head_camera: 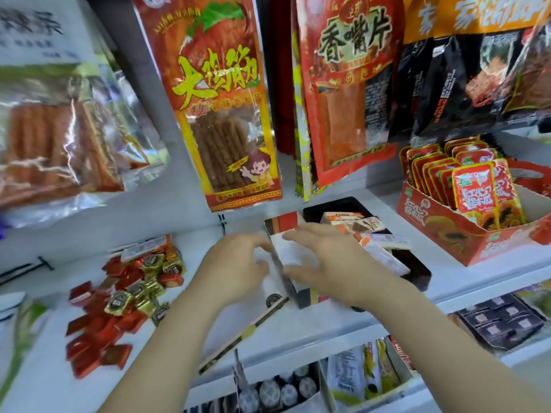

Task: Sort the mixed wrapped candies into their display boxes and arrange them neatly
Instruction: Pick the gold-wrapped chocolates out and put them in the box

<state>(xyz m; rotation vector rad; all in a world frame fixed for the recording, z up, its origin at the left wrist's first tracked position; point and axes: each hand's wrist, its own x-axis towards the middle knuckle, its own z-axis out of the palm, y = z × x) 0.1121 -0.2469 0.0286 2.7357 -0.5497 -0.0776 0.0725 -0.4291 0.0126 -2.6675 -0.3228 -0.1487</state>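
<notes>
A loose heap of red and gold wrapped candies [125,296] lies on the white shelf [298,326] at the left. In the middle stands a small display box [287,225] with a white inside and a red-and-black outside. My left hand [235,266] touches the box's left wall, fingers curved against it. My right hand [325,263] reaches over the box's inside with fingers spread. Both hands are blurred. Just right of it, a black tray [417,272] holds orange-and-white wrapped candies [366,231].
A red display box [447,228] of red sachets stands at the right of the shelf. Large snack bags [220,99] hang above at the back. A lower shelf holds small boxes of packets [357,377]. A flat cardboard strip [247,332] lies near the shelf's front edge.
</notes>
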